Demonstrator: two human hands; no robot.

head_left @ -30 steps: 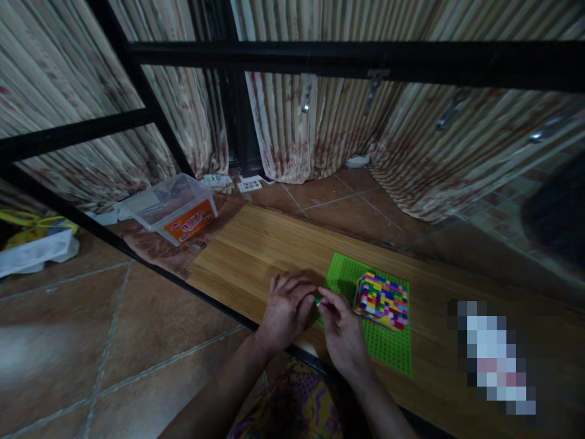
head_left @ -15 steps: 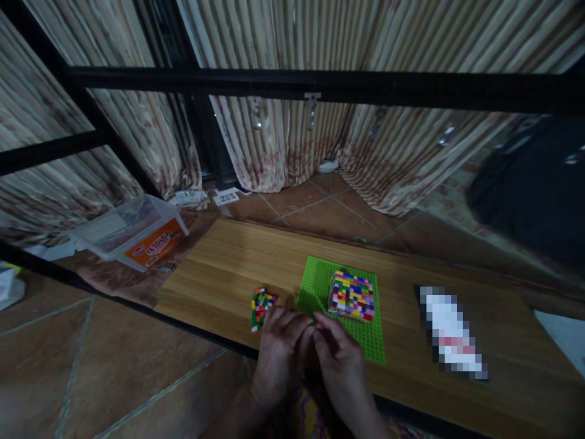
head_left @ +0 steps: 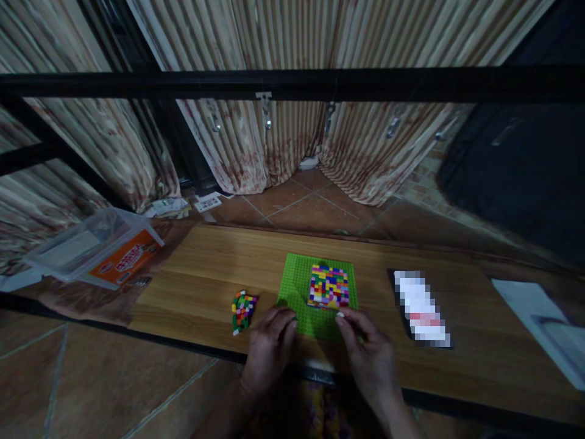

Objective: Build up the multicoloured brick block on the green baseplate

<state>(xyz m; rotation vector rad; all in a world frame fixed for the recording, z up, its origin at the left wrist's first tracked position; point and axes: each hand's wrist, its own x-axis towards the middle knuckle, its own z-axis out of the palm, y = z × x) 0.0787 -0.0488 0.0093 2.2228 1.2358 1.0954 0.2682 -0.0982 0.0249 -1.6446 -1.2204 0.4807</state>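
Observation:
A green baseplate (head_left: 292, 286) lies on the wooden table, and a block of many-coloured toy bricks (head_left: 328, 286) stands on it. My left hand (head_left: 270, 340) is over the plate's front left corner, finger and thumb pinched on what looks like a small green brick (head_left: 295, 317). In front of the block, my right hand (head_left: 371, 346) pinches a small white brick (head_left: 340, 314) between thumb and forefinger. A small cluster of mixed-colour bricks (head_left: 244, 311) lies on the table to the left of my left hand.
On the table's right is a dark flat object (head_left: 423, 311) with a blurred-out face, and beyond it white sheets (head_left: 534, 311). A clear plastic tub (head_left: 98, 250) with an orange label stands at the left. A black metal bar (head_left: 292, 84) crosses before striped curtains (head_left: 297, 36).
My hands have moved apart; they were together in front of the plate. A white brick now shows in my right fingers. The view has shifted, so the table's things sit further left.

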